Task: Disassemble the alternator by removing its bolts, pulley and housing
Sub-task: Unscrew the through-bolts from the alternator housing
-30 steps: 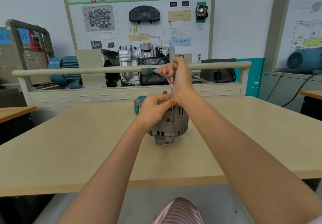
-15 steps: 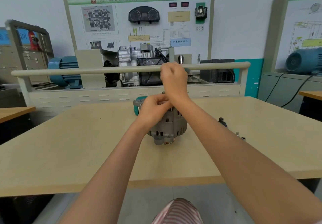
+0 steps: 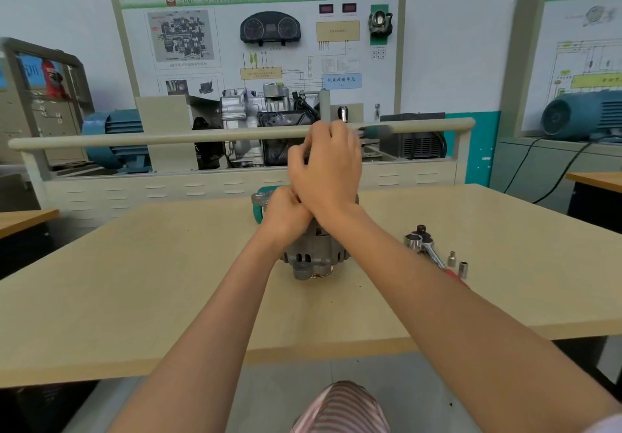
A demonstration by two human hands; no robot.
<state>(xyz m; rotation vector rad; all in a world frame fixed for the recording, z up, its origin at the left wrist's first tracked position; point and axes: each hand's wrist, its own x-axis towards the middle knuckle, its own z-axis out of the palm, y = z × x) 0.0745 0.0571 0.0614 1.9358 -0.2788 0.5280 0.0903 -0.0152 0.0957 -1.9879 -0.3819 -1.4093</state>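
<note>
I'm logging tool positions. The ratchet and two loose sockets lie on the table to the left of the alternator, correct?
Not quite. The head view shows the ratchet and two loose sockets on the table to the right of the alternator, not the left.

Bright, even indoor light; soft shadows, edges bowed, slight motion blur.

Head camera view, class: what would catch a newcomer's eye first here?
Two bare forearms meet at the table's middle, where the left hand steadies a grey alternator while the right hand grips a green-handled tool above it. To the right lie a ratchet and two small sockets.
</note>
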